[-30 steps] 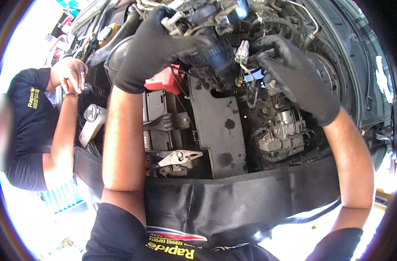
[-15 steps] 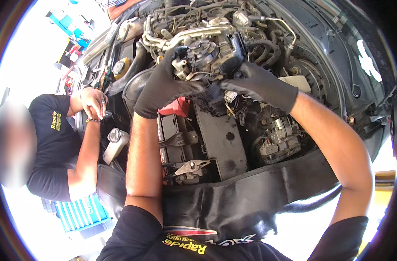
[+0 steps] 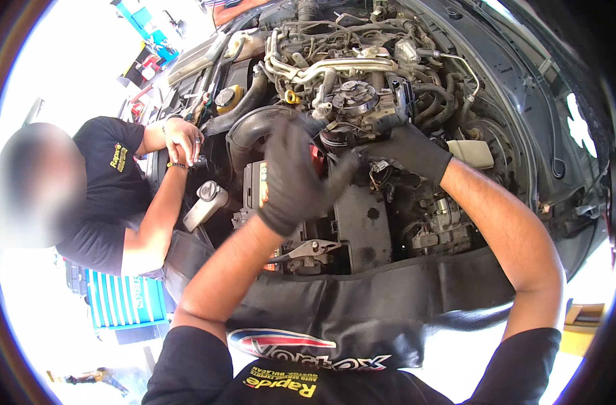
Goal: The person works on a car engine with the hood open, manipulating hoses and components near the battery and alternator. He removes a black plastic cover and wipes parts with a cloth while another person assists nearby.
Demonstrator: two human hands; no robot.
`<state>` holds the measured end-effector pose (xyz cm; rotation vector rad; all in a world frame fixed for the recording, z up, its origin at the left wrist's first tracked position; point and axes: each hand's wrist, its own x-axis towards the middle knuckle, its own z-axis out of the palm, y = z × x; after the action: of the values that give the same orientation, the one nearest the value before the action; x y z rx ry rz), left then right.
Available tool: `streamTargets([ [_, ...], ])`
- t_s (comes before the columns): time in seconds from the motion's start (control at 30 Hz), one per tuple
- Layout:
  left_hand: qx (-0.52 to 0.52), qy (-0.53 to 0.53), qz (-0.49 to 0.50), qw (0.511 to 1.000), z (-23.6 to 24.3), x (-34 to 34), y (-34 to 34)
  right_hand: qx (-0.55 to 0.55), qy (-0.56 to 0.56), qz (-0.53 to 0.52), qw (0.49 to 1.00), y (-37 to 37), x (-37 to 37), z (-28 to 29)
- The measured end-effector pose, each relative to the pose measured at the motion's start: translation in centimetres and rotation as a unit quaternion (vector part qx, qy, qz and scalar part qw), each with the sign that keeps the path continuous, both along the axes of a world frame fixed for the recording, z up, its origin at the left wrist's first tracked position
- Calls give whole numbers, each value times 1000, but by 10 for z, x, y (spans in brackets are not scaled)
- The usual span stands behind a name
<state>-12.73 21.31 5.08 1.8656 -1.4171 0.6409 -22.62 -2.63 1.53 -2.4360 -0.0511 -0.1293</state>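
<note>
A black engine part with a round, ribbed top (image 3: 354, 101) is in the engine bay, with hoses and a wire about it. My right hand (image 3: 417, 156), in a black glove, grips its lower right side; the fingertips are partly hidden under it. My left hand (image 3: 289, 177), gloved alike and slightly blurred, is off the part, nearer to me and to its left. Its fingers are stretched and the thumb stands apart, with nothing held. Below it, pliers (image 3: 313, 248) lie across the front of the bay. A wiring connector (image 3: 381, 165) hangs beneath my right hand.
At left a co-worker's hands (image 3: 184, 140) rest crossed on the car's edge, near a white reservoir (image 3: 205, 206). A black fender cover (image 3: 362, 297) drapes the front. Metal pipes (image 3: 335, 66) cross behind the part; a pale reservoir (image 3: 471, 154) is at right. A blue tool cabinet (image 3: 126, 297) stands lower left.
My left hand has let go of the engine part and moved back toward me. My right hand stays on the part. The whole view has shifted, so the scene sits further right.
</note>
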Motion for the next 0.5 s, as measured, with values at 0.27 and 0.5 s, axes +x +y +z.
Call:
streamTargets([
  [0.27, 108, 253, 53, 960, -39, -68, -27, -8, -11, -9, 1000, 10, -10, 5],
  [0.5, 119, 264, 80, 954, -43, -75, -37, -24, 85, -21, 996, 11, -21, 13],
])
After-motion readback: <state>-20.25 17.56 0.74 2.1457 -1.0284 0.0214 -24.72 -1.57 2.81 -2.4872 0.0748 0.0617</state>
